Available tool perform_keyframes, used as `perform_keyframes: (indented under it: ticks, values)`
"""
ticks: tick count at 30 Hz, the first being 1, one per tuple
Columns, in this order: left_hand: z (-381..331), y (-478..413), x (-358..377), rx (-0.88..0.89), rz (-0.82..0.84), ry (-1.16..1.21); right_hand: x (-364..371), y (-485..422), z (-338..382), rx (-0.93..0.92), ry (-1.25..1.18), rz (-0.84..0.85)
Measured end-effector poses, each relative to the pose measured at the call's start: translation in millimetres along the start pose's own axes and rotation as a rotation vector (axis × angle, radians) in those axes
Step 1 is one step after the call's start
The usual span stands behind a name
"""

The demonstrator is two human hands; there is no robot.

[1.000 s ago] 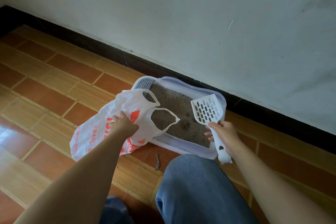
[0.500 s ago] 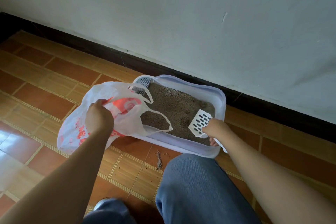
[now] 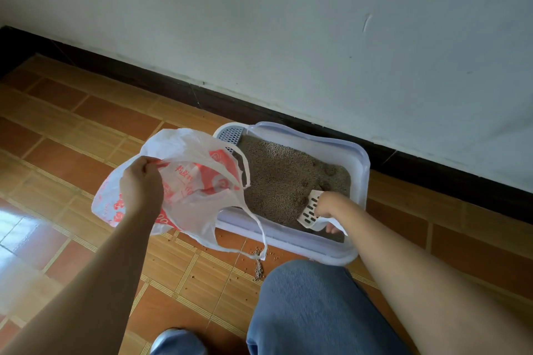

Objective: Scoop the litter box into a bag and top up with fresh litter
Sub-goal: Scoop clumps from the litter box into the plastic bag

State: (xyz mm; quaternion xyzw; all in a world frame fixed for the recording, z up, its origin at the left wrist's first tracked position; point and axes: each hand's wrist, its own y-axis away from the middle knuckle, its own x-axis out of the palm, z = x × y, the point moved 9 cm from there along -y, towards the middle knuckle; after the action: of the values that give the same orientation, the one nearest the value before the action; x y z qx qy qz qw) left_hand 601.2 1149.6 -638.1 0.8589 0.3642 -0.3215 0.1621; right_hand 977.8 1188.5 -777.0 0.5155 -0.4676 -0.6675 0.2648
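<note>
Nearest you, loose pellets (image 3: pixel 257 267) lie on the tiles (image 3: pixel 72 158) just before the litter box (image 3: pixel 361 170). Your left hand (image 3: pixel 141 181) grips the plastic bag (image 3: pixel 202 190) at its mouth, over the box's left end; the bag's contents are hidden. Your right hand (image 3: pixel 328 204) grips the scoop (image 3: pixel 309 213), its blade on the brown litter (image 3: pixel 282 176) at the near right corner.
</note>
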Motion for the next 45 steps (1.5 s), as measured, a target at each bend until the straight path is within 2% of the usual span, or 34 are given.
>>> perform_keyframes:
  ticks: [6, 9, 13, 17, 23, 31, 45]
  values:
    - [4, 4, 15, -0.025, 0.047, -0.005, 11, -16, 9, -0.086, -0.098, 0.028]
    - [4, 6, 21, -0.03, 0.059, -0.008, 16, -19, 20, -0.181, -0.227, 0.025]
    - [1, 11, 31, -0.018, 0.091, -0.014, 24, -33, 31, -0.204, -0.36, 0.03]
    - [-1, 16, 38, -0.022, 0.114, 0.021, 23, -42, 36, -0.24, -0.378, 0.0]
    - [2, 16, 38, -0.043, 0.113, 0.054, 25, -39, 33, -0.287, -0.418, -0.03]
    - [10, 14, 22, -0.069, 0.067, 0.109, 27, -27, 28, -0.35, -0.637, -0.057]
    - [-14, 23, 33, -0.061, 0.157, 0.123, -28, 32, 31, -0.546, -0.767, -0.254]
